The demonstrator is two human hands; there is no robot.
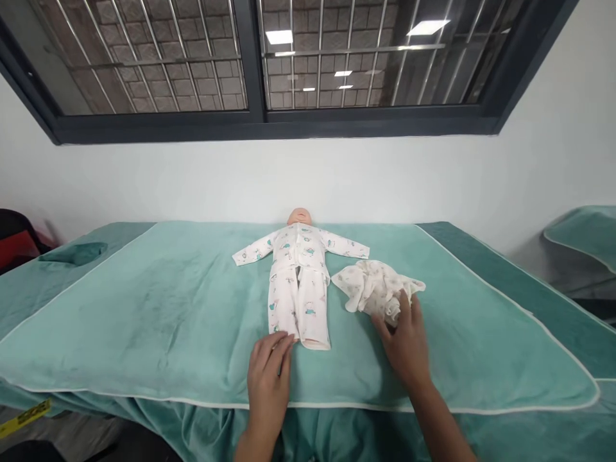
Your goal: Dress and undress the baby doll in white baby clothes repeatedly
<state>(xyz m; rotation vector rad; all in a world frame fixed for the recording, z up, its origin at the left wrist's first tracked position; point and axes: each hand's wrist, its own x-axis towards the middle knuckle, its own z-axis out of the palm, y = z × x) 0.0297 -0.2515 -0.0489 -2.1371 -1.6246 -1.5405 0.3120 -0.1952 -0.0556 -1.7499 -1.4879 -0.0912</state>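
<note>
A baby doll [299, 216] lies on its back, head towards the wall. It wears a white printed baby shirt [298, 247] with the sleeves spread out and matching baby trousers [312, 308]. My left hand [270, 362] is closed at the hem of the trouser leg on the left, fingertips on the fabric. To the right of the doll lies a crumpled white printed baby garment [373, 285]. My right hand [407, 343] has its thumb and fingers around the near edge of that garment, which is bunched between them.
A light green padded mat [168, 308] with white piping covers the table. A darker green cover [520, 282] shows at its sides and front. Behind stand a white wall [192, 179] and a barred window [260, 64]. A black and red object [19, 240] is at the far left.
</note>
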